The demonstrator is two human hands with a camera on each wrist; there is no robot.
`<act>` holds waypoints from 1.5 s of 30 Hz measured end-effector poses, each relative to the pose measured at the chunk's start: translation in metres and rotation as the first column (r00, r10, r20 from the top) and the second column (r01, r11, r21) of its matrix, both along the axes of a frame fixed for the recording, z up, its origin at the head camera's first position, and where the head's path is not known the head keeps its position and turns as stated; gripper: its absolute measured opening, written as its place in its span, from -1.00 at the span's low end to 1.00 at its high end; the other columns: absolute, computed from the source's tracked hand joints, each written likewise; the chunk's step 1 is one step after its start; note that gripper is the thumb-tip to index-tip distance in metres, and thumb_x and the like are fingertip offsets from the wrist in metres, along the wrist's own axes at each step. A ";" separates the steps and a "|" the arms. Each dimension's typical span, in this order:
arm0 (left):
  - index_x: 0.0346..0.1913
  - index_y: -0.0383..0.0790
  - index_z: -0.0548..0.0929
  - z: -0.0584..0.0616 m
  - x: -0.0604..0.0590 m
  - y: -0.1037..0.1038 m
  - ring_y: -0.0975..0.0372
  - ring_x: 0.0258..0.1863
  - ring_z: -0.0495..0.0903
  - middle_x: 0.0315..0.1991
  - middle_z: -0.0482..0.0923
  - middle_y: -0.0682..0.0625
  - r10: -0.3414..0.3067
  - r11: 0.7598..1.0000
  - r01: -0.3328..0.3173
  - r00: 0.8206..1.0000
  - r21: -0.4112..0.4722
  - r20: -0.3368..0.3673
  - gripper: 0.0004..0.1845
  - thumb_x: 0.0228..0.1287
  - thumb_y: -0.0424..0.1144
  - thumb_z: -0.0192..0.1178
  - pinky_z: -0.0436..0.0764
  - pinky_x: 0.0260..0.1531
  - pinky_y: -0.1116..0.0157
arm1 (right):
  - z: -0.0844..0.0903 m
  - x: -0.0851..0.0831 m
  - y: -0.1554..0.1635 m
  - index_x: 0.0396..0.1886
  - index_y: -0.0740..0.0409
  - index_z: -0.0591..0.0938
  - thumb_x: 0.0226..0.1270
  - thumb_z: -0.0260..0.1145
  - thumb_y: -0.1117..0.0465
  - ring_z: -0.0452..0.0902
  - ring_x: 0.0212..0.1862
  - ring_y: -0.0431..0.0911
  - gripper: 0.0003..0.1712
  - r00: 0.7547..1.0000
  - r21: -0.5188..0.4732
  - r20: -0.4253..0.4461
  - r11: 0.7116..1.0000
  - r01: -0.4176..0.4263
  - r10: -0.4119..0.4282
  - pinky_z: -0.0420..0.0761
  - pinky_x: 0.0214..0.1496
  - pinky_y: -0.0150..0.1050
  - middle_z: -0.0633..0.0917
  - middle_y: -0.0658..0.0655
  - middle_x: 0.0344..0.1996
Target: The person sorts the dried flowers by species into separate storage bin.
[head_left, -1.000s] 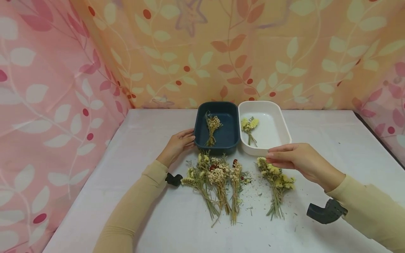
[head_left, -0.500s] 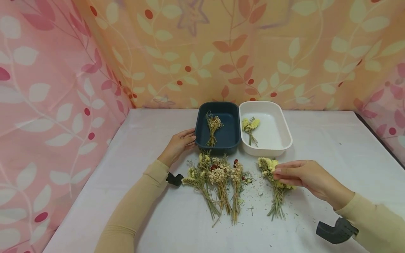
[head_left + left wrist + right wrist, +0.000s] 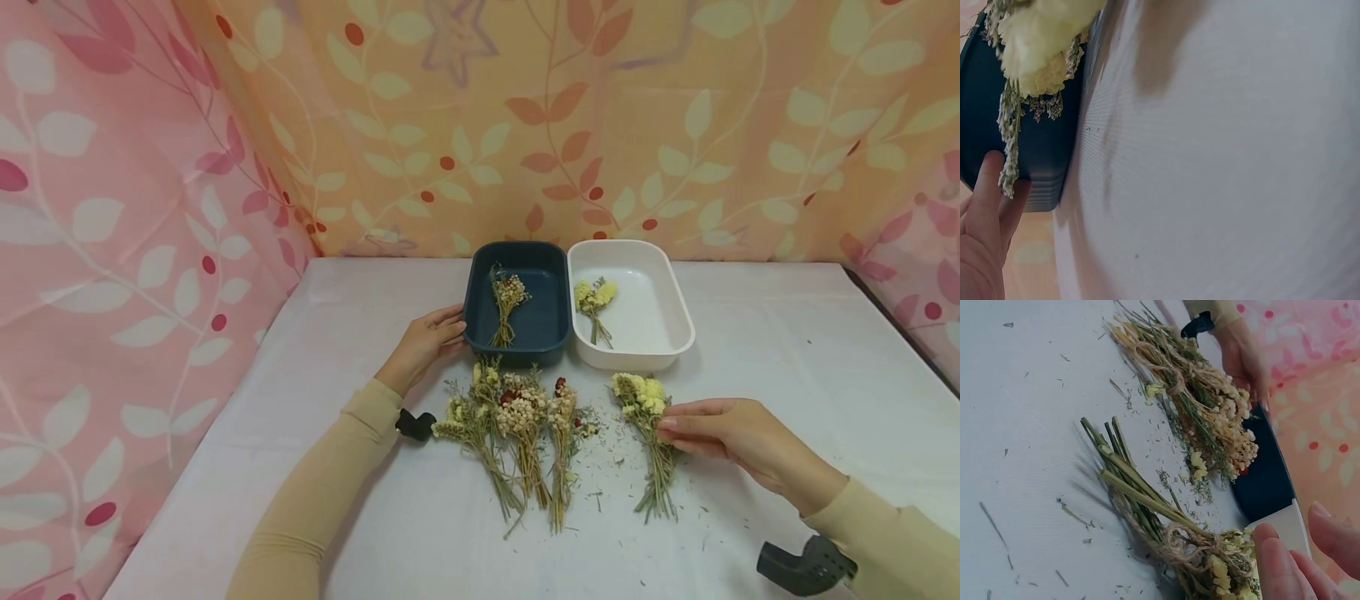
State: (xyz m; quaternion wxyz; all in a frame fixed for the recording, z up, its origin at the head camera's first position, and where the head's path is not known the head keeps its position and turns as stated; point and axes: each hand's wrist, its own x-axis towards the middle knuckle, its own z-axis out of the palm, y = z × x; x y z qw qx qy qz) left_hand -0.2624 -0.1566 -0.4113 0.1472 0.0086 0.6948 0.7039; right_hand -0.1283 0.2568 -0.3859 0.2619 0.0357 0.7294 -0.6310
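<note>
While right hand rests on yellow bunch, left hand touches blue tray.
Right fingers straight, pressed together, tips on the bunch's tied middle on the table. Left fingers straight against tray's near-left wall. White tray just beside blue one, each holding one bunch.

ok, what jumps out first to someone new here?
The dried bouquets on the white table: a cluster at centre and a yellow bunch to its right, which the right hand touches. Behind them sit a dark blue tray and a white tray, one small bunch in each; the left hand rests against the blue one.
</note>
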 end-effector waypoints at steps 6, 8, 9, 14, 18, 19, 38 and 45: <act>0.50 -0.16 0.32 -0.001 0.000 0.000 0.01 0.33 0.49 0.45 0.36 -0.13 -0.005 1.000 0.005 1.000 -0.002 -0.003 -0.44 0.49 -0.31 0.12 0.62 0.23 0.24 | -0.003 0.003 0.005 0.23 0.55 0.51 0.38 0.36 0.20 0.76 -0.12 -0.24 -0.42 1.000 0.064 0.022 0.998 0.002 -0.004 0.75 0.01 -0.28 0.81 0.10 -0.12; 0.50 -0.16 0.32 -0.001 -0.001 0.000 0.01 0.32 0.50 0.45 0.36 -0.13 -0.003 1.000 0.003 1.000 0.000 -0.001 -0.44 0.49 -0.32 0.12 0.62 0.23 0.24 | -0.005 0.004 0.006 0.23 0.56 0.51 0.39 0.35 0.20 0.76 -0.12 -0.24 -0.42 1.000 0.068 0.026 0.998 0.005 -0.006 0.75 0.01 -0.27 0.81 0.10 -0.11; 0.50 -0.16 0.32 -0.001 -0.001 0.000 0.02 0.32 0.51 0.45 0.36 -0.13 -0.003 1.000 0.003 1.000 -0.001 -0.003 -0.44 0.50 -0.32 0.11 0.62 0.23 0.24 | -0.006 0.005 0.006 0.23 0.57 0.50 0.38 0.36 0.21 0.76 -0.12 -0.24 -0.41 1.000 0.066 0.025 0.998 0.007 -0.009 0.75 0.02 -0.27 0.80 0.10 -0.11; 0.49 -0.17 0.33 -0.002 -0.001 0.000 0.06 0.27 0.56 0.44 0.38 -0.13 0.003 1.000 -0.003 1.000 0.006 -0.005 -0.45 0.49 -0.33 0.11 0.63 0.22 0.25 | -0.011 0.007 0.004 0.20 0.55 0.54 0.35 0.38 0.23 0.76 -0.12 -0.25 -0.44 1.000 0.046 0.022 0.999 0.012 -0.013 0.75 0.02 -0.29 0.81 0.07 -0.13; 0.49 -0.16 0.33 -0.003 -0.002 0.000 0.10 0.25 0.58 0.44 0.38 -0.13 0.001 1.000 -0.001 1.000 0.004 -0.004 -0.45 0.49 -0.32 0.12 0.63 0.21 0.25 | -0.012 0.007 0.001 0.17 0.52 0.57 0.32 0.41 0.24 0.76 -0.13 -0.24 -0.46 1.000 0.039 0.026 0.999 0.011 -0.012 0.75 0.01 -0.30 0.81 0.07 -0.14; 0.49 -0.16 0.33 -0.003 -0.002 0.000 0.09 0.25 0.58 0.44 0.38 -0.13 -0.001 1.000 0.001 1.000 0.005 -0.005 -0.45 0.49 -0.32 0.12 0.62 0.22 0.25 | -0.012 0.006 0.000 0.17 0.52 0.57 0.32 0.41 0.23 0.76 -0.13 -0.24 -0.46 1.000 0.039 0.027 0.999 0.009 -0.010 0.75 0.00 -0.30 0.81 0.08 -0.14; 0.49 -0.17 0.34 -0.001 0.001 -0.001 0.03 0.30 0.53 0.44 0.38 -0.13 0.000 1.000 0.000 1.000 -0.003 -0.008 -0.44 0.49 -0.31 0.13 0.60 0.26 0.20 | -0.006 0.000 -0.004 0.19 0.59 0.52 0.35 0.37 0.26 0.77 -0.13 -0.20 -0.44 0.995 0.020 0.053 0.996 -0.091 0.090 0.76 -0.03 -0.30 0.81 0.10 -0.16; 0.49 -0.16 0.33 -0.003 -0.001 -0.001 0.00 0.33 0.50 0.44 0.38 -0.13 -0.002 1.000 0.002 1.000 -0.002 -0.007 -0.44 0.49 -0.31 0.13 0.60 0.25 0.21 | -0.007 0.001 -0.013 0.17 0.59 0.53 0.34 0.38 0.24 0.76 -0.15 -0.22 -0.44 0.994 0.049 0.059 0.994 -0.093 0.090 0.77 -0.05 -0.29 0.81 0.11 -0.18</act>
